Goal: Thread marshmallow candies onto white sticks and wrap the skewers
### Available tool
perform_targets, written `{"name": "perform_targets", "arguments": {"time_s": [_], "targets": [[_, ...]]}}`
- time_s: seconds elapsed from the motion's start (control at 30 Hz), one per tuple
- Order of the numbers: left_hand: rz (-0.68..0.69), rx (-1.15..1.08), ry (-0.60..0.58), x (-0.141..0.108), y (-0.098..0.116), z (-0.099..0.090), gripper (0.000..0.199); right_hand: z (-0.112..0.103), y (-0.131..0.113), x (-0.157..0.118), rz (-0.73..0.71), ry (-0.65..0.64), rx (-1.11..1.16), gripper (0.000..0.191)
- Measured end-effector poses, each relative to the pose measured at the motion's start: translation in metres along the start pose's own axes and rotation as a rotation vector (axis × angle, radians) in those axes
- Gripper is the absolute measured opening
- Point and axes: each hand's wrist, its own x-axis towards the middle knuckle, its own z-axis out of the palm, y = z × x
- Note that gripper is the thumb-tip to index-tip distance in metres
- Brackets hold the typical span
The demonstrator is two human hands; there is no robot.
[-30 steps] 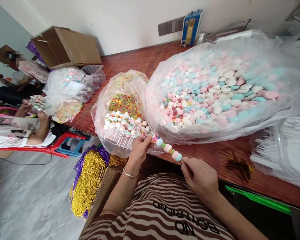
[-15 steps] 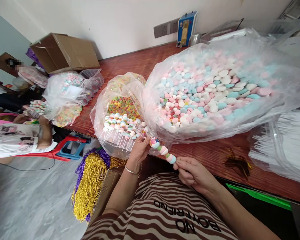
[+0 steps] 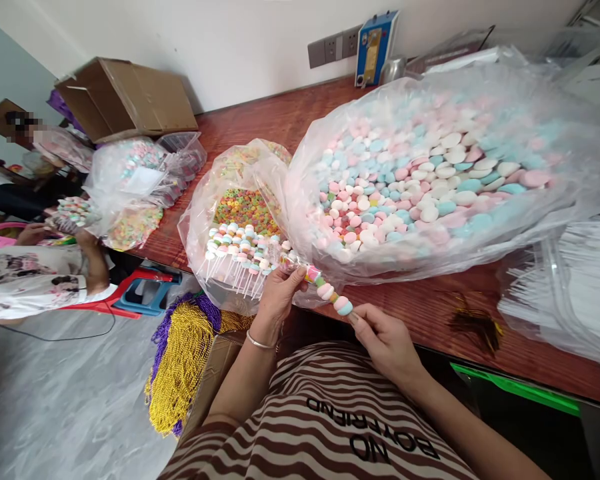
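Observation:
A candy skewer [image 3: 326,291] slants between my hands in front of my striped shirt. Pink, white and blue marshmallow-like pieces alternate on it with small rings, and a brightly patterned piece sits near its upper end. My left hand [image 3: 279,293], with a bangle at the wrist, is closed on that upper end, where some clear wrapping shows. Thumb and fingers of my right hand [image 3: 386,341] pinch the lower end; the stick there is mostly hidden. Just beyond my left hand, several finished-looking candy skewers [image 3: 240,248] lie in a clear bag of coloured rings [image 3: 247,208].
A big clear bag of pastel candies [image 3: 425,180] covers much of the table [image 3: 420,303]. White sticks [image 3: 580,287] lie bagged at right, near golden ties [image 3: 475,323]. Gold and purple beads [image 3: 183,367] hang at lower left. Another person [image 3: 35,273] works at far left.
The skewer's upper end has risen slightly and turned, with my left fingers now further over the patterned piece. My right hand has shifted a little right and up, its fingers less curled.

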Motion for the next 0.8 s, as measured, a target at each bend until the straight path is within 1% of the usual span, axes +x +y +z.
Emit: {"name": "perform_targets", "arguments": {"time_s": [0.07,0.1,0.13,0.17,0.2,0.23,0.3,0.33,0.43,0.47,0.5,0.53,0.57,0.6,0.63,0.73,0.77,0.8], "targets": [[0.007,-0.018,-0.016,0.003,-0.004,-0.001,0.044,0.002,-0.001,0.002,0.280,-0.154,0.361,0.040],[0.001,-0.031,-0.030,0.004,-0.006,-0.003,0.043,0.003,-0.001,0.003,0.375,-0.211,0.500,0.042],[-0.011,-0.046,-0.047,0.005,-0.007,-0.004,0.043,0.003,0.000,0.003,0.430,-0.244,0.596,0.044],[-0.028,-0.060,-0.069,0.005,-0.008,-0.006,0.043,0.004,0.000,0.004,0.450,-0.252,0.638,0.044],[-0.052,-0.070,-0.095,0.006,-0.009,-0.007,0.043,0.004,0.000,0.004,0.440,-0.237,0.627,0.044],[-0.080,-0.075,-0.120,0.006,-0.009,-0.008,0.043,0.003,0.001,0.005,0.400,-0.200,0.563,0.043],[-0.127,-0.072,-0.149,0.005,-0.007,-0.008,0.041,0.002,0.001,0.004,0.233,-0.074,0.302,0.036],[-0.142,-0.069,-0.152,0.004,-0.006,-0.007,0.040,0.002,0.002,0.004,0.109,0.003,0.124,0.031],[-0.179,-0.081,-0.146,0.001,-0.005,-0.001,0.040,0.002,0.005,0.005,-0.326,0.201,-0.403,0.021],[-0.193,-0.092,-0.143,0.001,-0.005,0.000,0.041,0.003,0.007,0.006,-0.443,0.243,-0.520,0.019],[-0.208,-0.105,-0.140,0.000,-0.006,0.002,0.041,0.004,0.008,0.007,-0.520,0.269,-0.588,0.019],[-0.220,-0.119,-0.137,-0.001,-0.007,0.003,0.040,0.005,0.010,0.008,-0.543,0.278,-0.600,0.018],[-0.227,-0.132,-0.139,-0.001,-0.009,0.003,0.039,0.006,0.011,0.008,-0.506,0.265,-0.550,0.018],[-0.229,-0.142,-0.148,-0.002,-0.010,0.002,0.038,0.008,0.011,0.009,-0.414,0.224,-0.441,0.019],[-0.229,-0.146,-0.167,-0.002,-0.012,0.001,0.038,0.009,0.012,0.009,-0.277,0.155,-0.281,0.022],[-0.225,-0.120,-0.255,-0.004,-0.015,-0.005,0.041,0.012,0.012,0.009,0.194,-0.096,0.330,0.034],[-0.227,-0.103,-0.285,-0.004,-0.015,-0.007,0.042,0.013,0.011,0.009,0.306,-0.145,0.500,0.036],[-0.229,-0.087,-0.316,-0.004,-0.014,-0.009,0.044,0.013,0.011,0.009,0.380,-0.164,0.630,0.038]]}}
